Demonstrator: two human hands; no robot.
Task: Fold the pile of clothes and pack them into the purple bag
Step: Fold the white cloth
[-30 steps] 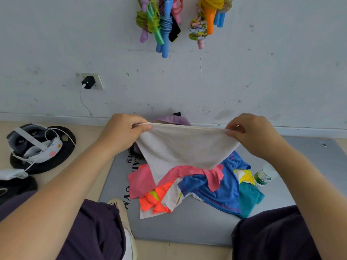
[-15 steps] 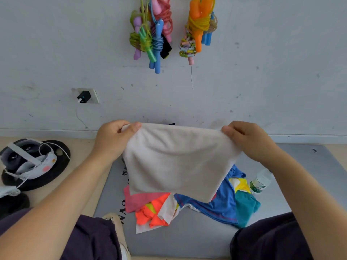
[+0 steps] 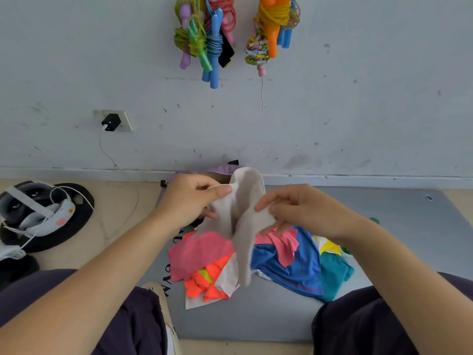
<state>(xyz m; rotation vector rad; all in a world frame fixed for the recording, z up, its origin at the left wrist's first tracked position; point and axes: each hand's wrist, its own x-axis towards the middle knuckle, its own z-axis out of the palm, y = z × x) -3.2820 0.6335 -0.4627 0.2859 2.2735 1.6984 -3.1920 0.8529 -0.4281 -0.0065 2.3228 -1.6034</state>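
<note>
Clothes pile [image 3: 256, 262] w/ one beige garment [image 3: 243, 226] mid-fold — pinched by left hand [image 3: 190, 198] & right hand [image 3: 294, 208]; next, flattened, then packed into purple bag [image 3: 220, 170].

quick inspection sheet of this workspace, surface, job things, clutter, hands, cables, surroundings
surface: grey mat on a tan floor, against the wall
job's things: beige cloth held up over the clothes pile; purple bag behind, mostly hidden
clutter: headset on a black disc at left; green-capped bottle, mostly hidden
hands: left hand pinches the cloth's edge; right hand grips the other side
cables: white lead from the wall charger down to the floor
surroundings: jump ropes hanging on the wall
</note>
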